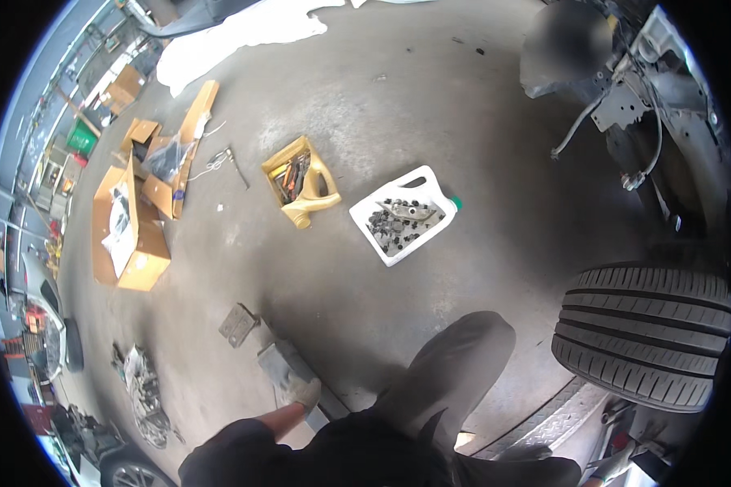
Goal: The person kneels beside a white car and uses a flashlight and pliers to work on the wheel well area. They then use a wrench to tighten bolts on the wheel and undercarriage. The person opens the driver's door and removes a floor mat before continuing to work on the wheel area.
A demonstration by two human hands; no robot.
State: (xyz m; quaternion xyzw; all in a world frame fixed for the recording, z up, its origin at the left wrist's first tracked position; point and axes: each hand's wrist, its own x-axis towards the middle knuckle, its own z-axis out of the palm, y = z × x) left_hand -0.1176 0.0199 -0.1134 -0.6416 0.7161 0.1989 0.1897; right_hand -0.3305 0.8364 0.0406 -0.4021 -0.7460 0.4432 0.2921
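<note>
My left hand (303, 394), in a light work glove, rests on a grey steel lift arm (278, 365) low in the view. Its fingers look laid on the metal, though they are small and partly hidden. A square pad plate (237, 325) forms the lift arm's far end. At the lower right edge my right hand (617, 464), also gloved, is closed around a dark thing with some red near it, too cut off to name. Above that hand stands a car tyre (643, 337), beside a ridged metal ramp or plate (536, 426).
A white cut-open jug (365, 217) holds fasteners and a bracket. Next to it, a yellow cut-open jug (333, 200) holds tools. Cardboard boxes (148, 256) and a metal part (148, 398) lie left. Exposed vehicle parts (625, 105) hang upper right; white sheeting (235, 40) lies far off.
</note>
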